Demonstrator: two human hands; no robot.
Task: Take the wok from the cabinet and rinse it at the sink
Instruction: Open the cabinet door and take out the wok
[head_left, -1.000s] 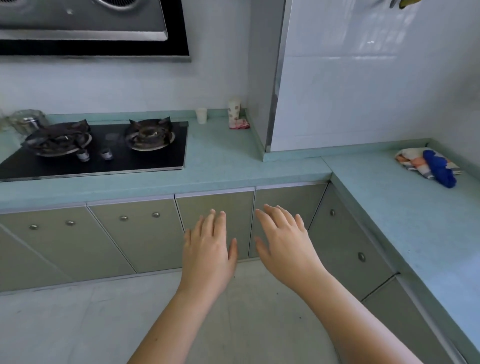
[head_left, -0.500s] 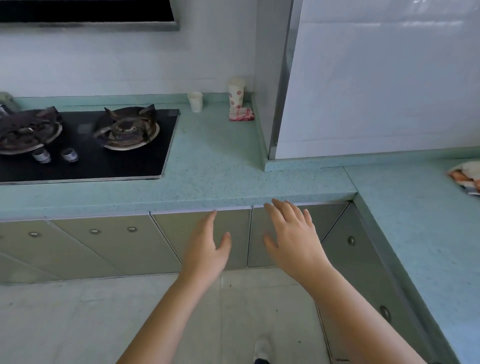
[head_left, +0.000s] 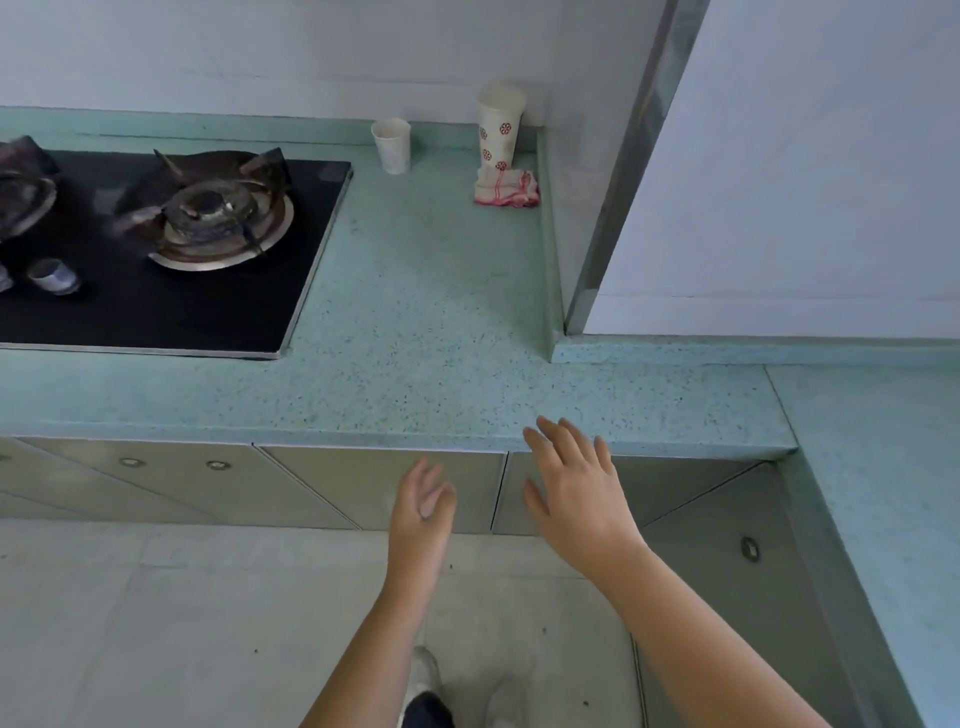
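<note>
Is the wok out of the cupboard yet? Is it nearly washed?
Not yet, the job is only starting. Done: nothing; the cabinet doors under the countertop are shut and no wok shows. In hand: the left hand and right hand, both open and empty, reach toward those doors. Left: open a door, take out the wok and rinse it; no sink is in view.
</note>
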